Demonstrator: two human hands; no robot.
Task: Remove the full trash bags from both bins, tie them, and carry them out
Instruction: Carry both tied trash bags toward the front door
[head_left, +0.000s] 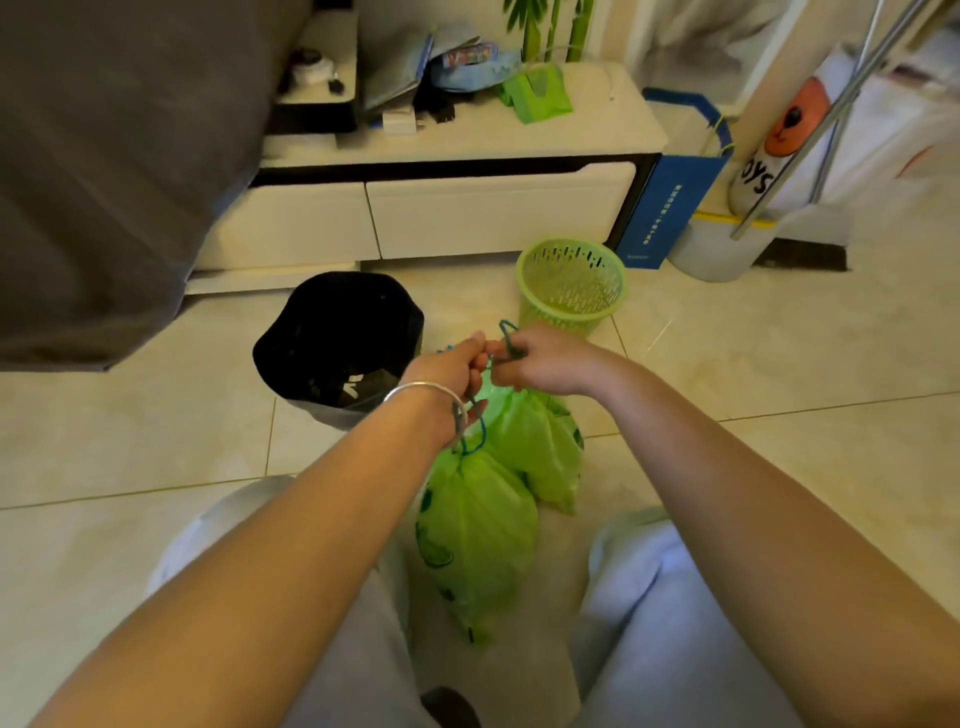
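Looking down between my knees, I see two green trash bags on the floor tiles: the nearer bag (475, 535) hangs with its neck drawn tight, and the farther bag (535, 447) lies just behind it, touching it. A blue drawstring (480, 434) runs from the bags up to my hands. My left hand (449, 366) has its fingers (475, 347) curled round the string, and a silver bracelet (423, 389) sits on that wrist. My right hand (540, 361) pinches a loop of string (511, 340), fingers clamped together on it; the two hands meet just above the farther bag. How the string is knotted I cannot tell, since the hands cover it.

Beyond the hands, a black bin (337, 340) stands to the left with a dark liner, its contents hard to make out. A green mesh basket (571, 286) stands to the right. Behind both is a low white cabinet (441, 208).
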